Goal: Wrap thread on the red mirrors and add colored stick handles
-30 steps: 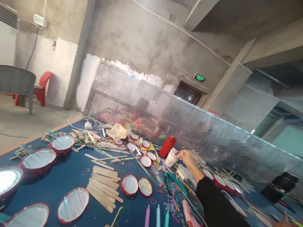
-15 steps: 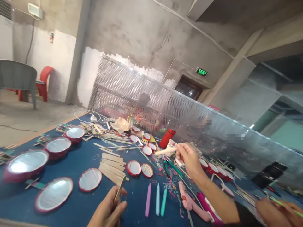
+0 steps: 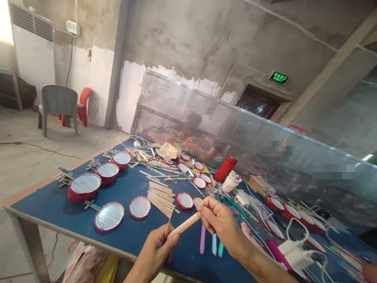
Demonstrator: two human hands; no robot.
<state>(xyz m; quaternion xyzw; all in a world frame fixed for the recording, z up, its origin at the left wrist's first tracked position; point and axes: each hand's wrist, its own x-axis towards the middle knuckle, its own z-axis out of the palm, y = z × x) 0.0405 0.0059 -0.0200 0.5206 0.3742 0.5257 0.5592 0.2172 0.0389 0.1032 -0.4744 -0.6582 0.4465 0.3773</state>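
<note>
We grip a pale round dowel in our right hand and a thin wooden stick in our left hand, both held above the near edge of a blue-topped surface. Our right fingers are closed around one end of the dowel, and our left fingers are closed around the lower part of the stick. The dowel's free tip sits just beside the stick, by our left thumb.

A lit green exit sign hangs above a dark doorway, its lettering too small to read in this view. A red sign to its right is just as hard to make out.

Red-rimmed round discs with lines across their faces lie to our left, and a pile of flat craft sticks lies straight ahead. A smaller disc sits just beyond our hands, while a purple stick and teal sticks lie below our right hand. Farther on stand a red flask and a decorated paper cup. A white plug and its cable lie at lower right.

The surface's near edge passes beneath our left wrist. A perforated metal screen runs along the far side, with a blurred person behind it.
</note>
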